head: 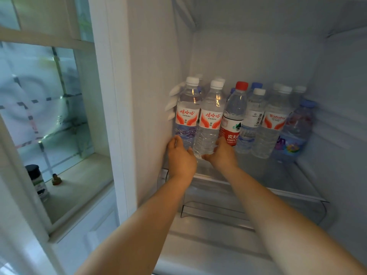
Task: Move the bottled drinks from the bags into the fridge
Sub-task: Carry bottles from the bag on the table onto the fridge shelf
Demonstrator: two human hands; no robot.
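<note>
Left hand (181,155) grips the leftmost bottle (186,114) low, against the fridge wall (153,96); right hand (220,154) clasps its neighbour (208,124), one place out from that wall; better to seat both upright before letting go.

Both arms reach into the fridge (248,62): left hand (181,155) grips the leftmost water bottle (186,114), right hand (222,153) holds its neighbour (210,118) (same label), more bottles lined up rightward on the shelf (282,173).
</note>
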